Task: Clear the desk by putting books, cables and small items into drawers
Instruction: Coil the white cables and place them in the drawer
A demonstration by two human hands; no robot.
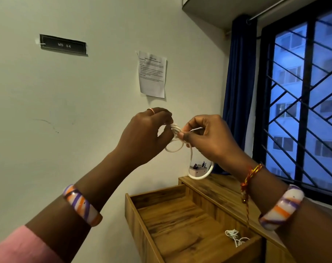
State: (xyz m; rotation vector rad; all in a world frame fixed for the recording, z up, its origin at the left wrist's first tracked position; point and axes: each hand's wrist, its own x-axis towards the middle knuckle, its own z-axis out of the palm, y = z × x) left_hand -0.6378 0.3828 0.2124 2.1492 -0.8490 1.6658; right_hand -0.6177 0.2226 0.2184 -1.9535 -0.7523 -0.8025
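Wall (85, 111): pale, fills the left and centre. It carries a dark nameplate (62, 45) reading "WS 14" at upper left and a printed paper sheet (152, 74) fixed near the centre.

Window (301, 103): at right, with a dark diagonal grille; a blue curtain (239, 82) hangs at its left edge.

Table (214, 185): wooden, at lower right against the wall. A small pale organiser (197, 170) holding pens stands at its far left corner.

Drawer (134, 215): wooden, pulled open, below the raised hands. A small bundle of thin white cord (235, 237) lies on its floor at the near right.

Left hand (148, 130): raised before the wall, fingers curled, gripping the coiled part of the white cable (175, 130). A ring sits on one finger; a striped bangle is on the forearm.

Right hand (208, 135): raised beside the left, thumb and fingers pinching the same cable at the coil. A red thread and a striped bangle are on the wrist.

White cable: held in the air between both hands, above the open drawer; small loops are gathered at the grip and one larger loop hangs down to the right, in front of the organiser.
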